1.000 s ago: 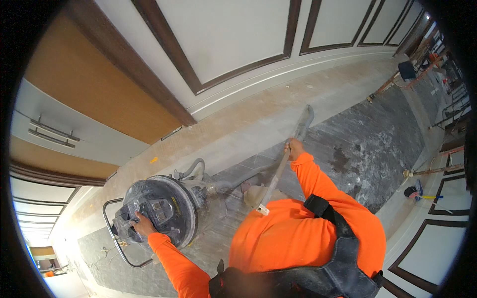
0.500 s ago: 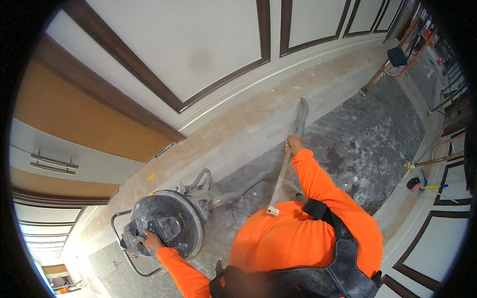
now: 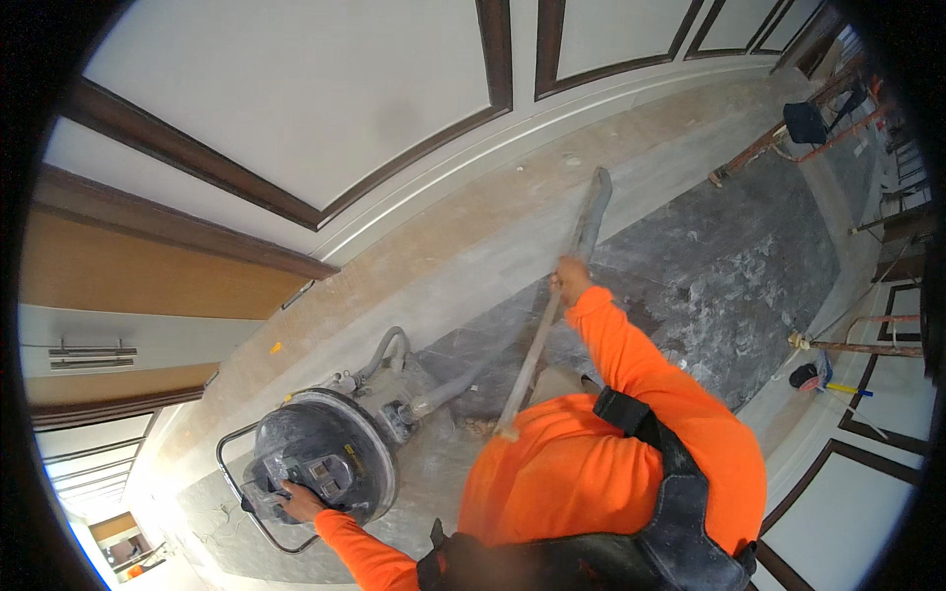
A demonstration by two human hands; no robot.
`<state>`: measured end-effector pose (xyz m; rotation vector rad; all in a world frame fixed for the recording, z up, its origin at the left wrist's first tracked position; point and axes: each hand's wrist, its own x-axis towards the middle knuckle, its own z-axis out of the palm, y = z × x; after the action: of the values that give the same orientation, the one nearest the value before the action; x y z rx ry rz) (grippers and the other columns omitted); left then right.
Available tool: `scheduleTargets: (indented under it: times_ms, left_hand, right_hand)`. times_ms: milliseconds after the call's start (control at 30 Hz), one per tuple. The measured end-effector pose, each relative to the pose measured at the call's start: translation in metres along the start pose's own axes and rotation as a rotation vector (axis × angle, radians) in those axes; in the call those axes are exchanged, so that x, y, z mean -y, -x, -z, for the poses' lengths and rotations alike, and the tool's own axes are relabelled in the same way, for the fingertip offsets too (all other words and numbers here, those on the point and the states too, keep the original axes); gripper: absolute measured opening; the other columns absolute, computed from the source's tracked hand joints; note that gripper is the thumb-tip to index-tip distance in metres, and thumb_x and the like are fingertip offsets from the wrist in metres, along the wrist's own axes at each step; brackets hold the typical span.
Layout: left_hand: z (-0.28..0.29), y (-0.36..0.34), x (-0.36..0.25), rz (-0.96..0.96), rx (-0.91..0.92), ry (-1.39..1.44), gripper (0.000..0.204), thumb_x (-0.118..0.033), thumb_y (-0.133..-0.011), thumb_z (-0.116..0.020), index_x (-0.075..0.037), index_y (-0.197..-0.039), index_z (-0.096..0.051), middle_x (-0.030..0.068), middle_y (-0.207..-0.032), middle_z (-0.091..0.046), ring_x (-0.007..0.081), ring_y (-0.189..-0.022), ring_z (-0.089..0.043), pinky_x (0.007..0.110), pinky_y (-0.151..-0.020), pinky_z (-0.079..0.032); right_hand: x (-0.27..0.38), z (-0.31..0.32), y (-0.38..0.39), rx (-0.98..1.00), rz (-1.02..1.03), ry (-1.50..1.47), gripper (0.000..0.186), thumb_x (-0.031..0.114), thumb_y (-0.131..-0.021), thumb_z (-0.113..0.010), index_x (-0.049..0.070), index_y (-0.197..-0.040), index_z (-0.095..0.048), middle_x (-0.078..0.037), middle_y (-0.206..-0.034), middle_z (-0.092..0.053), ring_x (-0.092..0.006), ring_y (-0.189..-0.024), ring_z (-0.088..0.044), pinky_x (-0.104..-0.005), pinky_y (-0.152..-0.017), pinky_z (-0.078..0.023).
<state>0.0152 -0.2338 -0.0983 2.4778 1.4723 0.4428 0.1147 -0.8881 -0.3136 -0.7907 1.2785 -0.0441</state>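
Note:
A dusty, drum-shaped industrial vacuum (image 3: pixel 310 448) with a dark round top and a bent metal handle (image 3: pixel 225 465) stands at the lower left. My left hand (image 3: pixel 299 502) rests on its top beside the control panel, fingers stretched out and holding nothing. Out in front, my right hand (image 3: pixel 572 280) is closed around a long pale bar (image 3: pixel 532 369) that slants from near my waist toward the wall. A grey hose end (image 3: pixel 595 202) lies along the bar's far part, just beyond my fist. From the vacuum's side runs a ribbed grey hose (image 3: pixel 448 392), part of it hard to follow.
Dark floor tiles (image 3: pixel 729 286) carry white dust, with a paler border along the panelled wall (image 3: pixel 394 98). An orange-framed scaffold or ladder (image 3: pixel 759 148) with a black bucket-like thing (image 3: pixel 805 123) stands at the far right. A brush-like tool (image 3: pixel 808 376) lies by the right wall.
My right hand and the bar have shifted slightly left and away from me, and the bar's near end has swung left. My left hand stays on the vacuum. The whole view has turned a little.

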Motion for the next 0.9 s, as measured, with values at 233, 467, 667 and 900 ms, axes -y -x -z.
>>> scheduleTargets:
  times_ms: [233,467,667,900]
  left_hand:
    - [-0.014,0.024,-0.02,0.052,-0.003,-0.033,0.073,-0.055,-0.083,-0.041,0.003,-0.126,-0.042,0.0233,-0.126,-0.044,0.0372,-0.114,-0.045,0.038,-0.096,-0.035]
    - [-0.027,0.002,0.002,0.001,-0.023,-0.099,0.07,-0.053,-0.084,-0.04,0.001,-0.128,-0.04,0.0237,-0.126,-0.044,0.0382,-0.112,-0.046,0.039,-0.094,-0.037]
    - [-0.023,0.009,-0.007,0.044,-0.035,-0.121,0.069,-0.053,-0.084,-0.041,0.001,-0.127,-0.041,0.0243,-0.125,-0.045,0.0386,-0.112,-0.046,0.039,-0.094,-0.037]
    - [-0.031,0.011,-0.014,0.007,-0.03,-0.136,0.07,-0.056,-0.083,-0.039,-0.003,-0.128,-0.041,0.0223,-0.125,-0.047,0.0376,-0.111,-0.048,0.041,-0.092,-0.038]
  right_hand:
    - [-0.022,-0.006,0.045,0.006,0.037,-0.095,0.022,0.026,-0.088,-0.049,0.016,-0.106,-0.044,-0.002,-0.062,-0.045,-0.0178,-0.051,-0.047,-0.0333,-0.042,-0.039]
    - [0.062,0.046,-0.063,0.169,0.111,-0.107,0.017,0.028,-0.088,-0.049,0.011,-0.09,-0.047,-0.004,-0.062,-0.048,-0.0166,-0.046,-0.046,-0.0338,-0.039,-0.038]
    - [0.121,0.049,-0.066,0.094,0.023,0.019,0.018,0.026,-0.088,-0.048,0.007,-0.087,-0.046,-0.005,-0.061,-0.048,-0.018,-0.046,-0.046,-0.0332,-0.04,-0.037]
    - [-0.004,0.012,-0.006,0.044,0.048,-0.061,0.013,0.022,-0.088,-0.046,0.01,-0.094,-0.045,-0.005,-0.061,-0.048,-0.0182,-0.044,-0.044,-0.0341,-0.039,-0.036]
